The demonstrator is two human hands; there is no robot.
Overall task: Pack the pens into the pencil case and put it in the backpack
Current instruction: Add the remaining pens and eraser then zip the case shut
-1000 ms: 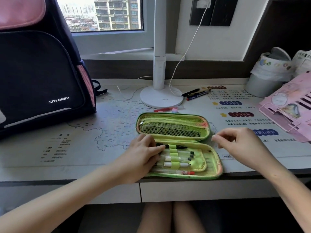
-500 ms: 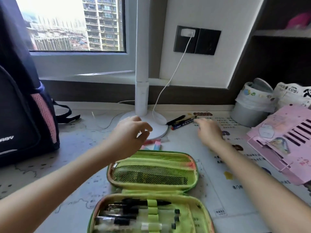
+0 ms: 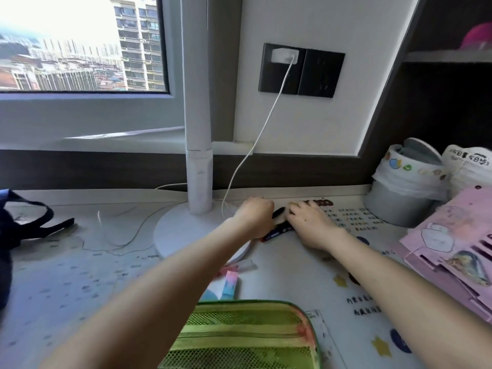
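Though blurred, shows left hand (image 3: pixel 254 214) and right hand (image 3: pixel 310 225) both down on loose pens (image 3: pixel 279 231), far on desk mat (image 3: pixel 306 265) just right of lamp base (image 3: pixel 181 235). Bent over pens; clamped or merely touching, cannot tell for either hand. Green pencil case (image 3: pixel 239 334) lying open at near edge, well apart from pens. Backpack (image 3: pixel 5 249) at far left. Chinese print on mat and on white bag (image 3: pixel 468 166) at right, not readable.

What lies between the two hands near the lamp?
Loose pens, one black, one dark blue, lie between left hand and right hand; head view.
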